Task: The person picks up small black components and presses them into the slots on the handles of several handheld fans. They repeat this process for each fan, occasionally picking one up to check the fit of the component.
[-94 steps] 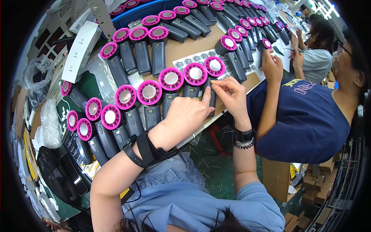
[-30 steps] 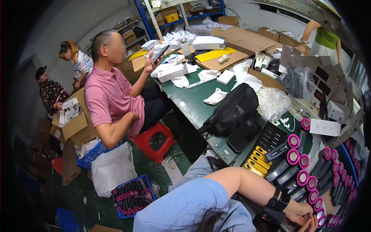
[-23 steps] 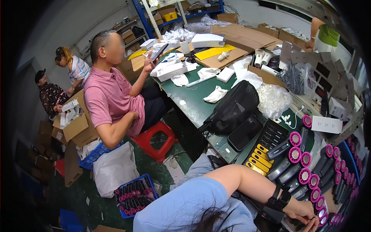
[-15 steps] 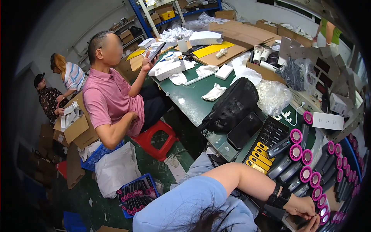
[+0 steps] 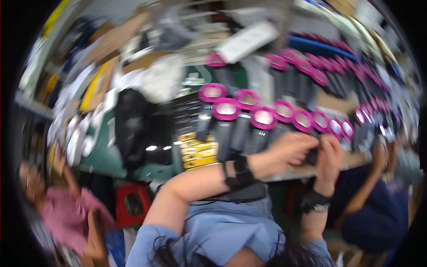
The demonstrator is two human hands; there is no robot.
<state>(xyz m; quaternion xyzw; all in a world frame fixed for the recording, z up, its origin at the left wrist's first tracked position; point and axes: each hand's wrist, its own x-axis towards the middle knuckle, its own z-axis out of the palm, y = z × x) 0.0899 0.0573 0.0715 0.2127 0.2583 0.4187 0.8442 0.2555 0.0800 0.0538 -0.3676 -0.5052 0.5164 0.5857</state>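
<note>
My left hand [image 5: 290, 150] and my right hand [image 5: 329, 156] meet at the near edge of the bench, fingertips pinched close together. Whatever lies between them is too small and blurred to make out. Just beyond them runs a row of dark-handled devices with round pink-rimmed heads, one pink-rimmed device [image 5: 263, 118] to the left of my fingers and another pink-rimmed head [image 5: 304, 120] right above them. A black band circles each wrist.
Yellow pieces [image 5: 199, 151] lie in a dark tray left of my forearm, beside a black mesh bag [image 5: 132, 124]. A white box [image 5: 247, 42] stands behind the devices. A person in pink [image 5: 73, 218] sits left, by a red stool [image 5: 133, 204]; a person in dark clothing [image 5: 376, 209] works at right.
My view has swung to the right, bringing the bench and both hands toward the middle, with blur. The hands stay close together, fingers still pinched.
</note>
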